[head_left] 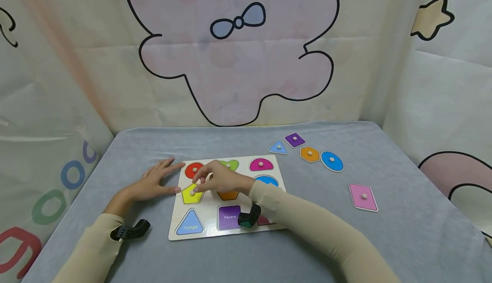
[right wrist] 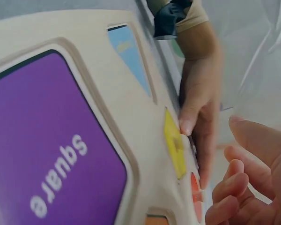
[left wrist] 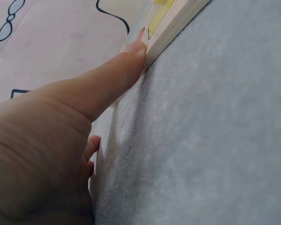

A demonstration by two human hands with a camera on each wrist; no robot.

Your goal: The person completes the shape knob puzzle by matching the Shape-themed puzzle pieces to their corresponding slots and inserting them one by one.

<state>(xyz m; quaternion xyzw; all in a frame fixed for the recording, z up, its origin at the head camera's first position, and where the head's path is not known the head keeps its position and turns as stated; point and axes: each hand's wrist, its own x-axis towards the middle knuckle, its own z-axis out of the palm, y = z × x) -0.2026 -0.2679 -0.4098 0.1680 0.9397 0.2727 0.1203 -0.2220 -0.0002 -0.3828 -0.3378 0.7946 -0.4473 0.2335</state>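
A white wooden shape puzzle board [head_left: 209, 237] lies on the table. My left hand [head_left: 155, 182] is at its left edge, with thumb tip and a fingertip against the side. Over the board's left middle, my right hand [head_left: 221, 178] has bent fingers with a gap to the thumb and nothing between them. Below its fingertips sits the yellow pentagon [head_left: 191, 194], knob up, in its recess. The red circle [head_left: 193, 170], green heart [head_left: 232, 163] and magenta semicircle [head_left: 261, 164] also show knobs. Bare recesses show a printed triangle [head_left: 190, 223] and square [right wrist: 56, 140]. The right arm covers part of the lower right.
Loose knobbed pieces lie right of the board: a blue triangle [head_left: 277, 148], a purple diamond [head_left: 295, 140], an orange hexagon [head_left: 309, 154], a blue oval [head_left: 332, 161] and a pink square [head_left: 363, 197]. Grey cloth [head_left: 307, 266] covers the table; printed curtains [head_left: 238, 82] hang behind.
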